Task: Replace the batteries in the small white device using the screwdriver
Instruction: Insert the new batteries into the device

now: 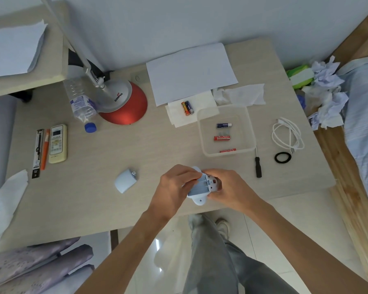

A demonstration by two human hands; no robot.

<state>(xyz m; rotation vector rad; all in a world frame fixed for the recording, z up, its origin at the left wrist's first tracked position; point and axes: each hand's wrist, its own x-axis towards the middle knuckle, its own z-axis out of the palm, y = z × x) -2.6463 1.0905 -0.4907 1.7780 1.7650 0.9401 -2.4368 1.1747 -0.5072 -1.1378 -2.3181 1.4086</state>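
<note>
The small white device (201, 187) is held over the table's front edge, its battery bay facing up and showing no batteries. My left hand (174, 187) grips its left side and my right hand (227, 187) grips its right end. Its white cover (125, 180) lies on the table to the left. The black-handled screwdriver (258, 164) lies to the right, untouched. A clear plastic tray (250, 124) holds one blue battery (224, 125) and two red batteries (222, 138). Two more batteries (187, 107) rest on a tissue behind the tray.
A red desk lamp (123, 102), a water bottle (81, 102), a remote control (57, 143) and pens (40, 151) sit at the left. Paper sheets (189, 71) lie at the back. A white cable (287, 134) and a black ring (282, 157) lie at the right.
</note>
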